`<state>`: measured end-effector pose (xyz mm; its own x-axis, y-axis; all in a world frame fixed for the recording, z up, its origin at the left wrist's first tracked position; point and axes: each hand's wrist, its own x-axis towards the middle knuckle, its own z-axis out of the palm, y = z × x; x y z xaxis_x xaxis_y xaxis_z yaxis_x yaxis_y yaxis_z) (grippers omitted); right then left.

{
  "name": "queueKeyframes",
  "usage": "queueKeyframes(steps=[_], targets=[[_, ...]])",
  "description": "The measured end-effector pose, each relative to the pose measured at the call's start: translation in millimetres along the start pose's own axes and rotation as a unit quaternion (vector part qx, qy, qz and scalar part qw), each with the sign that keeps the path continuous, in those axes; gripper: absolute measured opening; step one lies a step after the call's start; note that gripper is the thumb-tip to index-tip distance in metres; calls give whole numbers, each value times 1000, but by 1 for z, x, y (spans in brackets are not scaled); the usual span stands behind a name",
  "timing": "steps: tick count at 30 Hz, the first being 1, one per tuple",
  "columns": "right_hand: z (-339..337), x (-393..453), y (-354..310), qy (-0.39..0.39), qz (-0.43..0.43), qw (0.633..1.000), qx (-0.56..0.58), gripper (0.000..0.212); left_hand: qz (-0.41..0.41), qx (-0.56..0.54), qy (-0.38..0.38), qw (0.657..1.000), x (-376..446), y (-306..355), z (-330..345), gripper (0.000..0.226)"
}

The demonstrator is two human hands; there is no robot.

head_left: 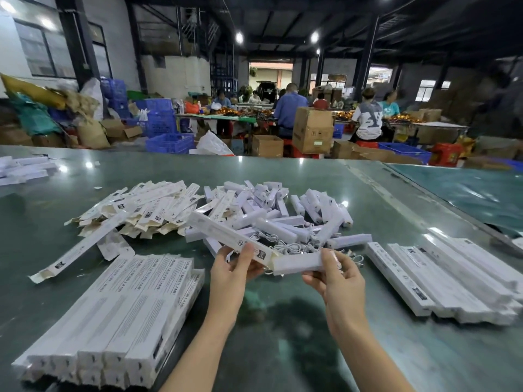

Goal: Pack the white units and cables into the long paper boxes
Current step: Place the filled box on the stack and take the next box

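My left hand (237,266) grips a long white paper box (226,236) near its open right end, holding it slanted above the table. My right hand (335,274) holds a white unit (297,264) whose left end sits at the box's opening. Behind my hands lies a heap of loose white units (283,219) tangled with white cables (294,246). A pile of flat unfilled boxes (147,207) lies to the left of that heap.
A stack of closed boxes (119,315) lies at the near left, another stack (444,278) at the right, all on the green table (283,335). More white boxes (22,168) sit at the far left. Workers, cartons and blue crates fill the background.
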<state>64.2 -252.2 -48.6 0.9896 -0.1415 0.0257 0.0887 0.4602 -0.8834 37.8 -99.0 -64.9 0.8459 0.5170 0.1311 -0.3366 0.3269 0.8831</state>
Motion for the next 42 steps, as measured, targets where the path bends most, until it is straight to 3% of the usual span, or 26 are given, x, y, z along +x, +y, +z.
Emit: queueKeyframes(steps=[6, 11, 15, 20, 23, 30, 34, 39, 42], targets=[[-2, 0, -3, 10, 21, 999, 25, 21, 10, -12, -32, 999, -3, 2, 1, 37], [-1, -7, -6, -21, 25, 999, 14, 35, 4, -33, -50, 998, -6, 6, 4, 47], [3, -11, -2, -48, 13, 997, -64, 39, -8, -36, -67, 997, -8, 2, 7, 46], [7, -20, 6, -106, -70, 977, -170, 37, -35, -63, -68, 995, -6, 0, 6, 40], [8, -22, 9, -86, -121, 976, -162, 14, -47, -93, -51, 993, -4, 1, 4, 42], [7, -26, 11, -133, -255, 922, -261, 18, -68, -108, -48, 991, -3, 1, 3, 34], [10, -31, 12, -179, -226, 899, -330, 16, -70, -83, -80, 991, -6, 1, 6, 35], [6, -29, 13, -214, -188, 884, -370, 52, -74, -58, -136, 986, -11, 2, 9, 37], [7, -29, 13, -219, -180, 879, -383, 53, -80, -56, -152, 984, -13, 2, 11, 40]])
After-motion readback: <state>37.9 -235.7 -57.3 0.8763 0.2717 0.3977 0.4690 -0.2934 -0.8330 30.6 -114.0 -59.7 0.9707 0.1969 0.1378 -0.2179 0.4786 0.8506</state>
